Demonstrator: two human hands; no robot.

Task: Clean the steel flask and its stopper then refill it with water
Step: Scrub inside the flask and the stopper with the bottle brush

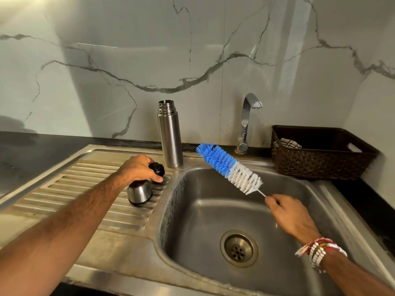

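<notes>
The steel flask [170, 135] stands upright and uncapped at the back of the ribbed drainboard [64, 189]. Just in front of it lies the black stopper [157, 168], and my left hand [139, 168] curls over it, thumb and fingers around it. The flask's steel cup lid [139, 192] sits upside down on the drainboard just below that hand. My right hand [288, 214] grips the thin handle of a bottle brush [228, 167], whose blue and white bristles point up and left over the sink basin [203, 210].
A chrome tap [245, 122] rises behind the basin, with no water visibly running. A dark woven basket [320, 154] holding a cloth stands at the right on the black counter. The drain [239, 248] is in the basin floor. A marble wall closes the back.
</notes>
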